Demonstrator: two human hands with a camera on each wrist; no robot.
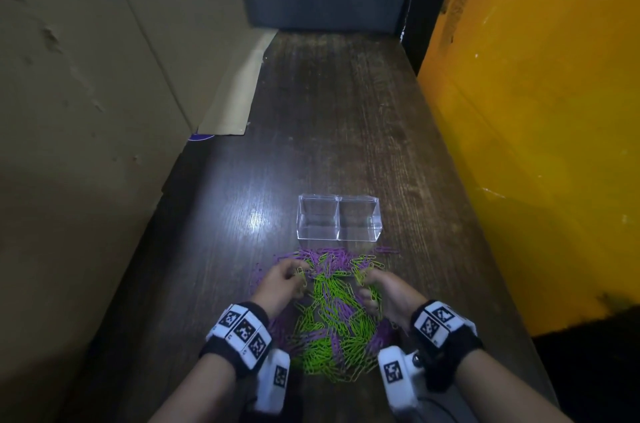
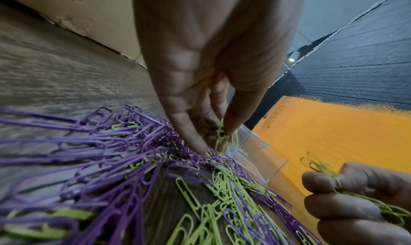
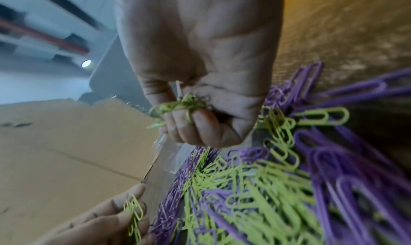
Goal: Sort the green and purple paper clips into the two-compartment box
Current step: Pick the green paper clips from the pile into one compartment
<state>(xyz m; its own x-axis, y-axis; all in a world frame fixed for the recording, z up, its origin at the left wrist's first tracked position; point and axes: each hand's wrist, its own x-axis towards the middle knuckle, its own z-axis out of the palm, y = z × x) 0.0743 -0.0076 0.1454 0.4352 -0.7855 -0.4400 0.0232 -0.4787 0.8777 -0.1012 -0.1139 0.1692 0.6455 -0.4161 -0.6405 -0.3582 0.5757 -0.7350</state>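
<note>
- The two-compartment box [image 1: 339,219] of clear plastic stood on the dark wooden table [image 1: 346,111], both compartments showing nothing inside in the head view; it serves here as the landmark
- The pile of green and purple paper clips [image 1: 332,311] lay on the table just on the near side of the box, its far edge almost touching the box's front wall; purple clips sat mostly along the far and left fringe, green ones thickest in the middle and nearest the person
- The left hand [image 1: 282,284] hovered over the pile's left part, near and to the left of the box; its thumb and fingers were curled and pinched a small bunch of green clips [image 2: 221,137], which hung from the fingertips just above the pile, the box's corner close behind them in the left wrist view
- The right hand [image 1: 384,291] sat over the pile's right part, near the box and below its right compartment; its fingers were curled tightly round a cluster of green clips [image 3: 177,106], loops sticking out past the knuckles; the cluster was held clear of the pile
- The two hands were near each other but apart, with green clips lying between them
</note>
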